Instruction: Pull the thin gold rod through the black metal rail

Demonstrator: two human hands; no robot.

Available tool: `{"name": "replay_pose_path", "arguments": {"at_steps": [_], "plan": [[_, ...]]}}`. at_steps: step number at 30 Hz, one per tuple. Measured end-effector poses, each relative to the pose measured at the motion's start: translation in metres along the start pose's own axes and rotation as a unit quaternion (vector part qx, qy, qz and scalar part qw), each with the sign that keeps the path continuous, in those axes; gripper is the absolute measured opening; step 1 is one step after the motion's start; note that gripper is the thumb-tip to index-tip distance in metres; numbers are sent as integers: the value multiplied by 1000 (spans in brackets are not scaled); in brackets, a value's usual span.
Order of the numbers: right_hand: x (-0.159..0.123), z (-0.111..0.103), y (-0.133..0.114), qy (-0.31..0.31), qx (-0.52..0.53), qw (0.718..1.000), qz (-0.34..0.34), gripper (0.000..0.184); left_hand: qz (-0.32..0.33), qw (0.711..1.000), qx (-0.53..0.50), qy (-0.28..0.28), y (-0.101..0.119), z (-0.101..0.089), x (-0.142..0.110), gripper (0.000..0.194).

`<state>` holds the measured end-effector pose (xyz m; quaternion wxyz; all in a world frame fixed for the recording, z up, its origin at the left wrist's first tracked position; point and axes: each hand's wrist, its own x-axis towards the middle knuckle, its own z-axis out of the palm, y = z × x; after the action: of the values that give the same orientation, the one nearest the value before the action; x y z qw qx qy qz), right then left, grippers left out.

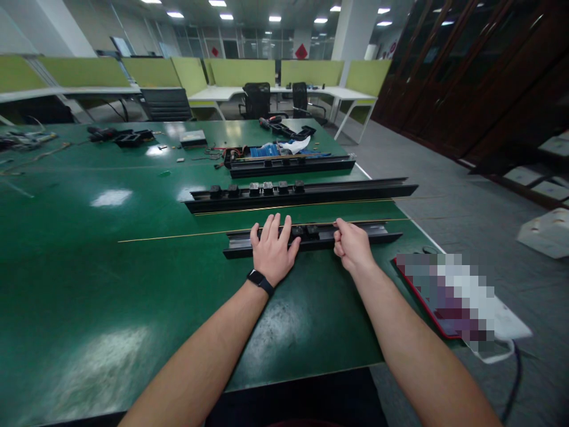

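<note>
A short black metal rail (pixel 373 233) lies across the green table (pixel 111 267) in front of me. My left hand (pixel 273 249), with a black watch on the wrist, lies flat on the rail with its fingers stretched out, beside small black blocks (pixel 306 230) set in the rail. My right hand (pixel 352 244) is closed in a pinch at the rail's upper edge, where a thin brass-coloured strip (pixel 178 236) runs along the table. What the fingers pinch is too small to name.
A longer black rail (pixel 355 191) with several black and silver blocks lies just behind. A third rail (pixel 288 166) with blue parts and white cloth lies farther back. A pixelated flat object (pixel 457 296) rests at the table's right edge. Office desks and chairs stand beyond.
</note>
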<state>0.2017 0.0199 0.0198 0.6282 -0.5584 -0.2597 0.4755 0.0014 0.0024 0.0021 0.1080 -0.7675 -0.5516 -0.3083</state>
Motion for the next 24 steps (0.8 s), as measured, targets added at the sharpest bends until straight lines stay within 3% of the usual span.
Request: {"name": "replay_pose_path", "arguments": {"at_steps": [24], "plan": [[0, -1, 0, -7, -11, 1000, 4, 22, -5, 1000, -8, -3, 1, -2, 0, 55]]}}
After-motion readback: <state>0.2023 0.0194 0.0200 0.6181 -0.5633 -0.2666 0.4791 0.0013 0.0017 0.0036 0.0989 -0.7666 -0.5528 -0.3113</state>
